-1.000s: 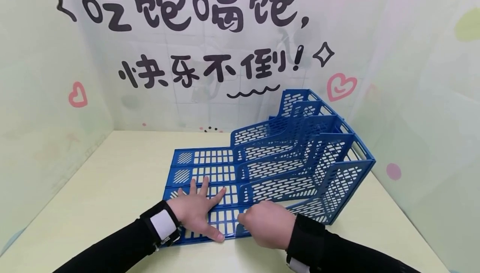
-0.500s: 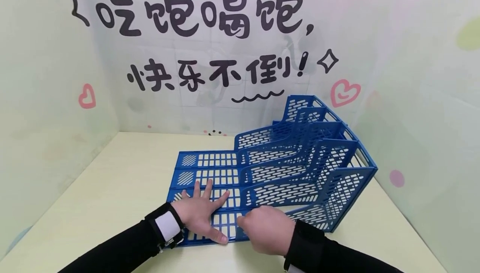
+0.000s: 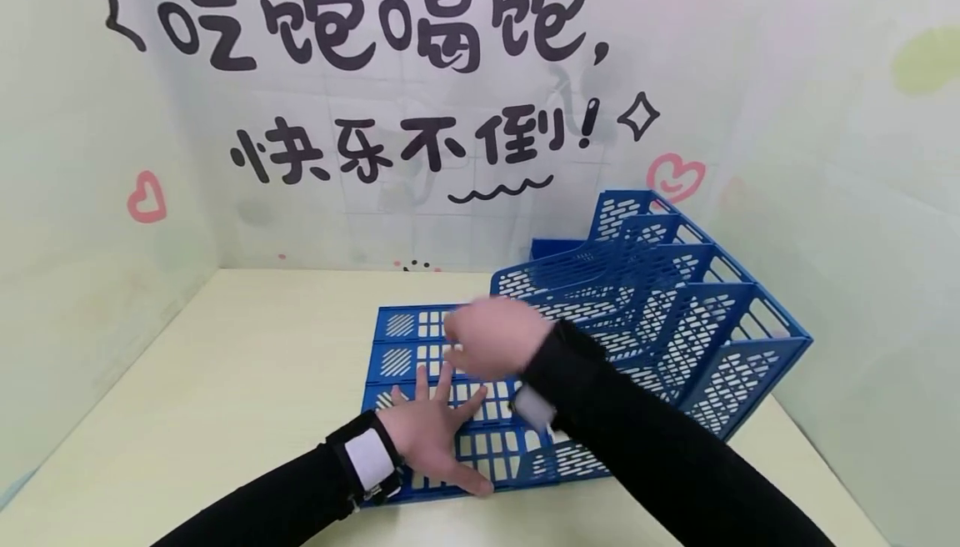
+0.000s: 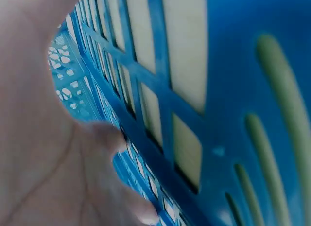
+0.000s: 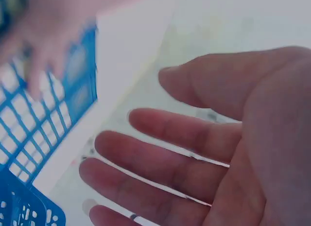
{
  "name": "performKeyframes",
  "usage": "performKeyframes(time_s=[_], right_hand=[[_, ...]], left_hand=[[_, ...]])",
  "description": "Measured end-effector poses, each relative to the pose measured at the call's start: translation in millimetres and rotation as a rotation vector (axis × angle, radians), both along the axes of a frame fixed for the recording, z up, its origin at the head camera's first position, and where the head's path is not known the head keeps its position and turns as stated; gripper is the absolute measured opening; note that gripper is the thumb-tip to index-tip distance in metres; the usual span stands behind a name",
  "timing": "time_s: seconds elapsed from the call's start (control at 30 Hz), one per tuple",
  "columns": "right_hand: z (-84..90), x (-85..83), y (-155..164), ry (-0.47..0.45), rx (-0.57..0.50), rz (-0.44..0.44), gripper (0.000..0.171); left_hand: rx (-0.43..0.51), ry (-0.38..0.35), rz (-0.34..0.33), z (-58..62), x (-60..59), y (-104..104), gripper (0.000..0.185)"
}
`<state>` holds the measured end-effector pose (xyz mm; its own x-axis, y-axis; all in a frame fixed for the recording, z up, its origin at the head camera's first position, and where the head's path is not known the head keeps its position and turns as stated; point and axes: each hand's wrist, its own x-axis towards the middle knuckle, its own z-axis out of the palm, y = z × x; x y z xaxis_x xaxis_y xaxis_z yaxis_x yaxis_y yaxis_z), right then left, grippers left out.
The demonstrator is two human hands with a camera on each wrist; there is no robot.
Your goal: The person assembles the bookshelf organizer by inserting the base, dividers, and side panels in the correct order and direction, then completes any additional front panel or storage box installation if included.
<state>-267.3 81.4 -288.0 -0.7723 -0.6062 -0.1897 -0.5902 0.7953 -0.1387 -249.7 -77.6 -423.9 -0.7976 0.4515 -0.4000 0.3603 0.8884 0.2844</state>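
A blue slotted plastic file rack [image 3: 645,313] with several compartments lies on the pale table [image 3: 247,380], its flat grid panel toward me. My left hand [image 3: 438,430] lies flat on the near part of that grid panel [image 3: 480,447], fingers spread and straight; the left wrist view shows the palm [image 4: 43,153] close against the blue grid [image 4: 160,114]. My right hand [image 3: 491,334] hovers blurred above the panel's far rows, touching nothing. In the right wrist view its fingers [image 5: 165,158] are straight and spread, with nothing held.
Pale green walls [image 3: 90,197] enclose the table on the left, back and right; the back wall carries black lettering [image 3: 375,22] and pink hearts. The rack's tall dividers [image 3: 720,338] stand close to the right wall. Bare tabletop lies left of the rack.
My right hand left the rack's near edge and lifted up and away over the panel, opening its fingers. The left hand stays flat on the grid. The rack sits slightly further right in view.
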Motion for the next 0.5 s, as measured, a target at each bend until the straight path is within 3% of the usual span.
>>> performKeyframes(time_s=[0.13,0.27,0.37,0.5], right_hand=[[18.3,-56.6,5,-0.036,0.005,-0.098,0.031],[19.5,-102.4,24,-0.011,0.055,-0.174,0.03],[5.7,-126.3,48,-0.034,0.103,-0.241,0.031],[-31.4,-148.3,85,-0.153,0.112,-0.337,0.036]], left_hand=[[0.016,-0.012,-0.03,10.6,-9.3,-2,0.122],[0.089,0.068,0.007,19.1,-29.3,-31,0.123],[0.072,0.145,0.068,17.2,-46.8,-59,0.131],[0.027,0.122,0.106,2.7,-61.6,-84,0.141]])
